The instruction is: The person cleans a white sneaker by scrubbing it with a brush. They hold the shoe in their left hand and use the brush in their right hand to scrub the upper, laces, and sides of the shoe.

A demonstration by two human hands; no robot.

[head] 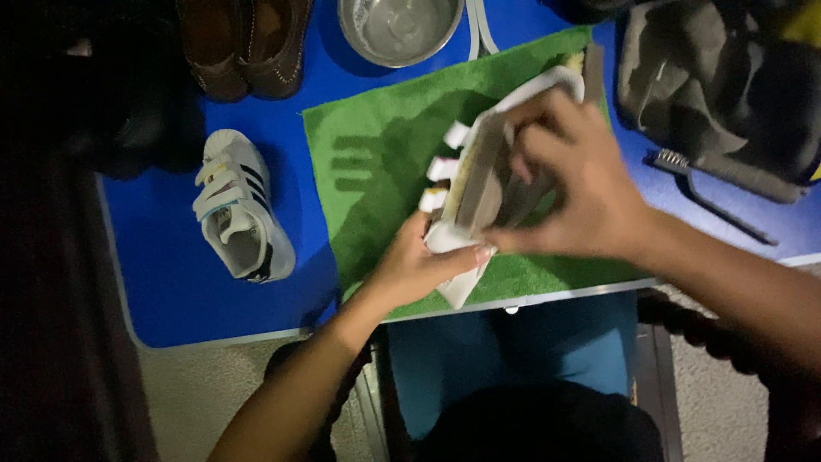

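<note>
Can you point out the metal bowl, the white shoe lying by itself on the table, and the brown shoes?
metal bowl (398, 26): head view, on its shiny inner bottom.
white striped shoe (242, 205): head view, on its strapped upper.
brown shoes (248, 43): head view, between the pair's openings, on the inner edge.

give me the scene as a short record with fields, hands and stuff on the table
left hand: grips the near end of a white shoe from below
right hand: on top of that shoe, fingers curled over its upper
shoe pose: lifted and tilted above the green towel, straps loose
other white shoe: lies on the blue table, left of the towel
brown shoes: far left edge
metal bowl: beyond the towel
brush: right of the towel
dark bag: far right
</note>
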